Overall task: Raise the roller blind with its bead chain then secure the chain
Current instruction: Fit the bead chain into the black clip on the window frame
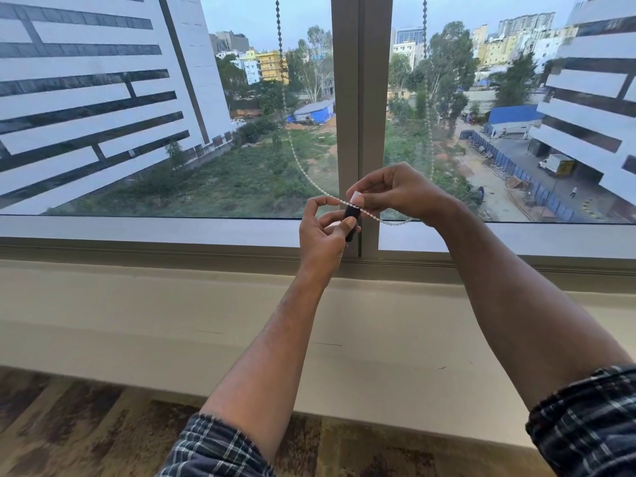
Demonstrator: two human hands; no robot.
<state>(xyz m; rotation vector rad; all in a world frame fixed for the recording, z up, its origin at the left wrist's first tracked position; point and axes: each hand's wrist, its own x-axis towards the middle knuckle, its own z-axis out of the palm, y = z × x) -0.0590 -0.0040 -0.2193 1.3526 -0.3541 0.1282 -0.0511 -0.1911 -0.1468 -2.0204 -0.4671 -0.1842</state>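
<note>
The big window (172, 115) fills the top half, and no blind shows in it, so the blind looks raised already. The grey window post (361, 98) stands at 12 o'clock. The bead chain (296, 156) hangs down on both sides of the post and loops low in the middle.

The right hand (399, 194) is closed, pinching the chain and a small white piece at its thumb. The left hand (323, 232), at 7 o'clock from the right hand, pinches the chain with thumb and finger and touches a small black clip (351, 220) on the post.

I think the chain is being hooked in now. If a pinch slips, the beads may pop out and swing away.
</note>
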